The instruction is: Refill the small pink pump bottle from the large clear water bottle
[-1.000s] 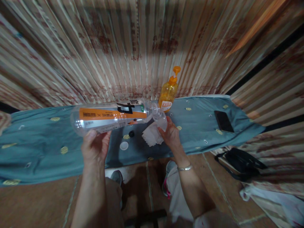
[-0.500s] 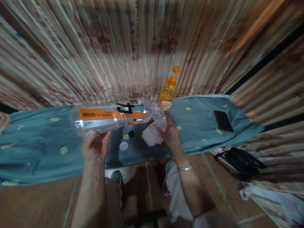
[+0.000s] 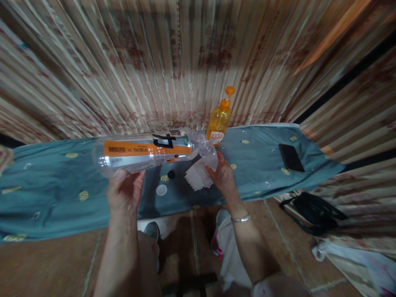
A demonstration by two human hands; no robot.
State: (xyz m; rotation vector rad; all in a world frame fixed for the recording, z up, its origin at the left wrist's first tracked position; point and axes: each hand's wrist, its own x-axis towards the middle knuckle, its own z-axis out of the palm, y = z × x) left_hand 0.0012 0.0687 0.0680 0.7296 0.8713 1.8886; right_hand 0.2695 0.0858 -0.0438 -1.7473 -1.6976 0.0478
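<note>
My left hand (image 3: 123, 190) grips a large clear plastic bottle (image 3: 145, 154) with an orange label, held on its side above the teal-covered table (image 3: 49, 189). The bottle's open neck points right and meets a small clear container (image 3: 211, 157) held in my right hand (image 3: 223, 177). That hand is closed on the small container and also touches a white tissue (image 3: 196, 175). A white cap (image 3: 161, 189) and a small black cap (image 3: 171, 175) lie on the cloth below the bottle.
An orange pump bottle (image 3: 219, 119) stands at the table's back edge against striped curtains. A black phone (image 3: 291, 158) lies at the right end. A black bag (image 3: 312, 214) and white cloth (image 3: 355, 258) lie on the floor to the right.
</note>
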